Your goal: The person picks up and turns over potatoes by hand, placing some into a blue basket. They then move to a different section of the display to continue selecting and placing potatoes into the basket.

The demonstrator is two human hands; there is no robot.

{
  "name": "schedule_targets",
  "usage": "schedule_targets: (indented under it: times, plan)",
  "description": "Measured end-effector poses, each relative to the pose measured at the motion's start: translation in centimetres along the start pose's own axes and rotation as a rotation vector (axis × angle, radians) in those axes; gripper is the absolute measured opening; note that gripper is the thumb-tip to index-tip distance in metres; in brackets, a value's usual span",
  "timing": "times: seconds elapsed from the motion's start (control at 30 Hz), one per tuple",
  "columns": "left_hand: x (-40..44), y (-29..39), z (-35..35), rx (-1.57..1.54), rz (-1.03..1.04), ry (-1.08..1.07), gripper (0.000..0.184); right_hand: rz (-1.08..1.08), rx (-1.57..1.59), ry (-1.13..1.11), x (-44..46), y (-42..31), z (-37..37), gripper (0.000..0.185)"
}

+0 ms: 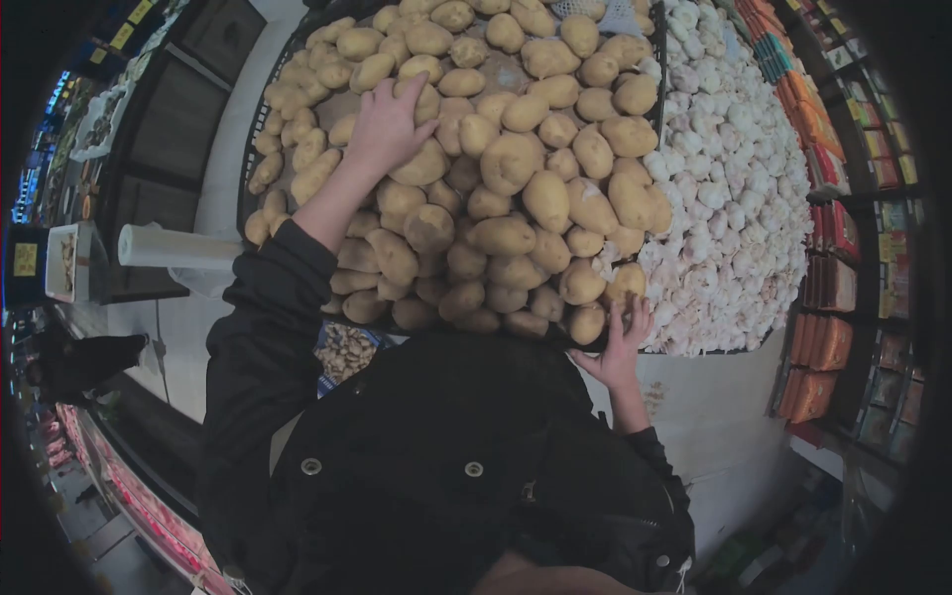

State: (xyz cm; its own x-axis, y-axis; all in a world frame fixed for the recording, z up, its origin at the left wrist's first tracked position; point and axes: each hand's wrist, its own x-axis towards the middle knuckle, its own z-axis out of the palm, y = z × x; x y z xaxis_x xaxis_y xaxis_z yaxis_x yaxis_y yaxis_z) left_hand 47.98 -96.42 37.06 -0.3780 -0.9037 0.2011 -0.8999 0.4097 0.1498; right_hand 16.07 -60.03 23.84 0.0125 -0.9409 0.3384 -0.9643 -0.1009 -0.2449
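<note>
Dozens of potatoes (545, 203) fill a black crate (244, 193) in the head view, and this crate serves as landmark for the rest. The left hand (390, 124) is over the far left part of the crate, palm down, thumb and fingers spread apart, with a single potato (428, 102) in the space between them; whether the grip bears on it I cannot tell, as the palm side is hidden. That potato lies just under and to the right of the left hand, and its long axis is partly covered, though it seems to point away from the person. The right hand (617, 349) is at the near right corner of the crate, thumb held wide of the fingers, nothing seen in it, its fingertips beside or touching a round potato (625, 284) there. So the left hand is much the nearer to the far left potato, which lies well forward and left of the right hand. Right of the crate lies a heap of garlic (724, 198); left of it, a roll of clear bags (178, 246); below its near edge, a box of small brown items (347, 352), too dim to name
</note>
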Motion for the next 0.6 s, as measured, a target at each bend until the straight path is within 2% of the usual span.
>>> schedule_targets:
  times: [0.1, 0.2, 0.3, 0.37, 0.4, 0.5, 0.6]
  plan:
    - [3.6, -1.4, -0.2, -0.014, 0.129, -0.020, 0.063, 0.057, 0.059, 0.178, 0.5, -1.9, 0.4, 0.100]
    - [8.4, 0.1, -1.4, -0.313, 0.221, 0.045, 0.056, 0.231, 0.168, 0.343, 1.8, -3.9, 0.1, 0.092]
    - [13.6, 1.5, -0.8, -0.481, 0.283, 0.147, 0.061, 0.327, 0.122, 0.396, 2.0, -4.7, -1.0, 0.084]
    - [15.8, 2.7, -1.7, -0.119, 0.123, -0.249, 0.070, 0.364, 0.111, 0.445, 2.3, -5.0, -1.6, 0.078]
    - [16.5, 3.3, -1.4, -0.031, 0.091, -0.346, 0.072, 0.378, 0.097, 0.457, 2.1, -5.1, -2.1, 0.077]
    - [17.7, 3.9, 0.2, 0.034, 0.075, -0.437, 0.060, 0.405, 0.108, 0.477, 2.0, -4.9, -2.8, 0.076]
    - [17.4, 1.8, 0.7, -0.224, 0.156, -0.303, 0.070, 0.429, 0.140, 0.475, 2.3, -4.5, -2.8, 0.072]
